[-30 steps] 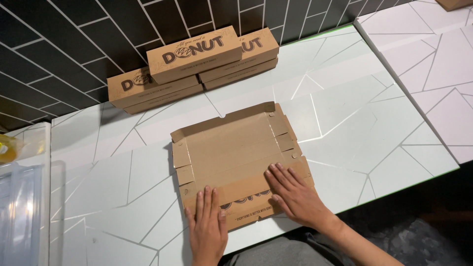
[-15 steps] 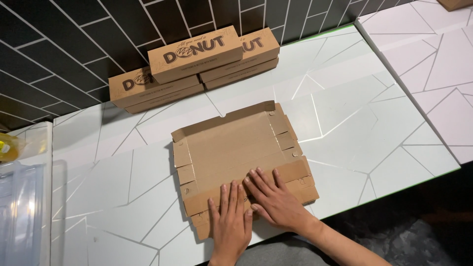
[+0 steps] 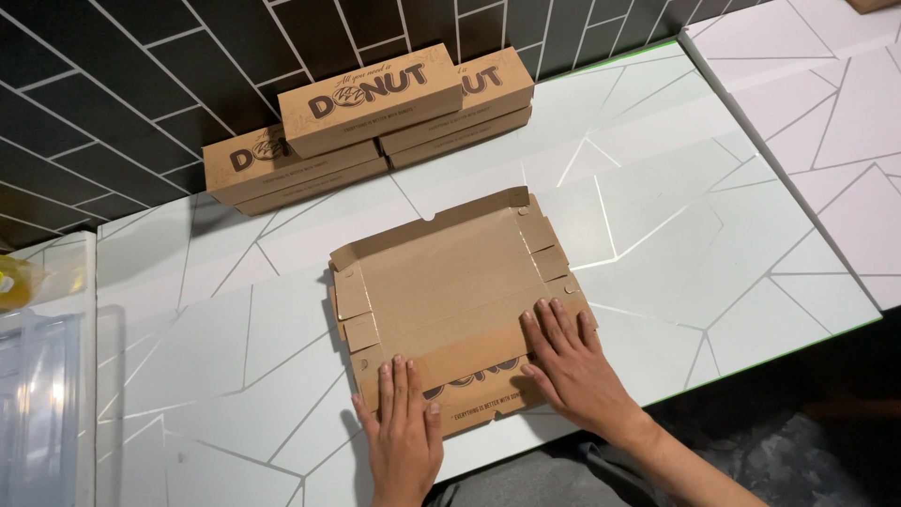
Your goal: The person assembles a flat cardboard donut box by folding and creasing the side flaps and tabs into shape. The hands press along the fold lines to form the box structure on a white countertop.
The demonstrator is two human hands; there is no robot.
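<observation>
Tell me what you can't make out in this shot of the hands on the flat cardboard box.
Head view:
- Near flap of the flat cardboard box: partly covered by the left hand and right hand.
- Stacked boxes by the dark tile wall: lower ones hidden behind the top one, so the count is unsure.
- Clear container: cut off by the left edge.
- Yellow thing: cut off and blurred.

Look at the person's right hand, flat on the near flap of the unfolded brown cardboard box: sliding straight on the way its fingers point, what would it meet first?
The right hand points away and slightly left. It would probably first meet the raised far wall of the flat brown cardboard box, well before the stacked brown boxes against the dark tiles.
</observation>
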